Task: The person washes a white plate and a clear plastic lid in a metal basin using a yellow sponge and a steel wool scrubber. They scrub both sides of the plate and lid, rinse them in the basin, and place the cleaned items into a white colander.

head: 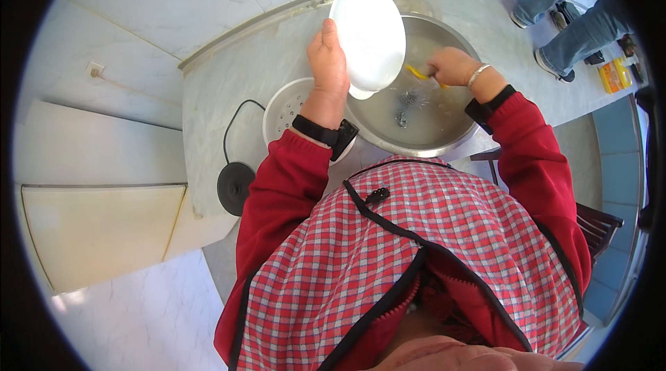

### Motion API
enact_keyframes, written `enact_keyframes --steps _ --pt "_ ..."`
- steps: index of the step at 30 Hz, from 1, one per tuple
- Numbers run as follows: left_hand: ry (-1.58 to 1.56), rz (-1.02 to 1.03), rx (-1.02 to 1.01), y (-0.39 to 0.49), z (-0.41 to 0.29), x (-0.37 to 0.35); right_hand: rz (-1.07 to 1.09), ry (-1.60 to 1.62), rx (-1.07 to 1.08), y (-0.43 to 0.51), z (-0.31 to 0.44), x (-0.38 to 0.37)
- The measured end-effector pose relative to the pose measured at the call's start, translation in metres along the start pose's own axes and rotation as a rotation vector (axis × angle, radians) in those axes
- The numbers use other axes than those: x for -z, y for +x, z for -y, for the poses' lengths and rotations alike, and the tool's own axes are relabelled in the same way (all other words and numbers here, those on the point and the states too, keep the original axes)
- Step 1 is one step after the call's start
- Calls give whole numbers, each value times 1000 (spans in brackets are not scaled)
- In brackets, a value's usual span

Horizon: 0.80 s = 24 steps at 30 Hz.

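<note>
My left hand (329, 59) grips a white oval dish (368, 38) by its edge and holds it tilted over the left side of a large metal basin (460, 38). Cloudy water (432, 121) fills much of the basin. Above that water, my right hand (453, 67) pinches a yellow cleaning item (416, 72); cloth or sponge, I cannot tell. Dark metallic scouring wire (401, 118) shows in the water below the dish. Left of the basin, partly behind my left forearm, stands a white colander (281, 116) with round holes.
A black round appliance base (235, 189) with a cord lies at the left on the grey countertop (203, 132). Another person's jeans-clad legs (585, 43) are at the upper right, near a yellow container (615, 77). A dark slatted chair (598, 228) stands right of my arm.
</note>
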<state>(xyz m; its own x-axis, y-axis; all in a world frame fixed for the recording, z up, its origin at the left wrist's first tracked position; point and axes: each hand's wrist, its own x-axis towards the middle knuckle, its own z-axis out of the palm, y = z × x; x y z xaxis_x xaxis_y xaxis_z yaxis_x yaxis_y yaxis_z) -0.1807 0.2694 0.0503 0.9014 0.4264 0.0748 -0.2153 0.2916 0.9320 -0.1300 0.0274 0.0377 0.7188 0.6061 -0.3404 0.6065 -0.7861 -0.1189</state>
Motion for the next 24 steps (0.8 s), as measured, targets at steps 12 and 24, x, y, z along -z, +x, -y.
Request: enact_keyframes --steps 12,24 --pt "110 210 24 -23 11 -34 -1008 -19 224 -10 86 29" --pt "-82 189 1 -33 -19 -22 -547 507 -317 23 -8 -32"
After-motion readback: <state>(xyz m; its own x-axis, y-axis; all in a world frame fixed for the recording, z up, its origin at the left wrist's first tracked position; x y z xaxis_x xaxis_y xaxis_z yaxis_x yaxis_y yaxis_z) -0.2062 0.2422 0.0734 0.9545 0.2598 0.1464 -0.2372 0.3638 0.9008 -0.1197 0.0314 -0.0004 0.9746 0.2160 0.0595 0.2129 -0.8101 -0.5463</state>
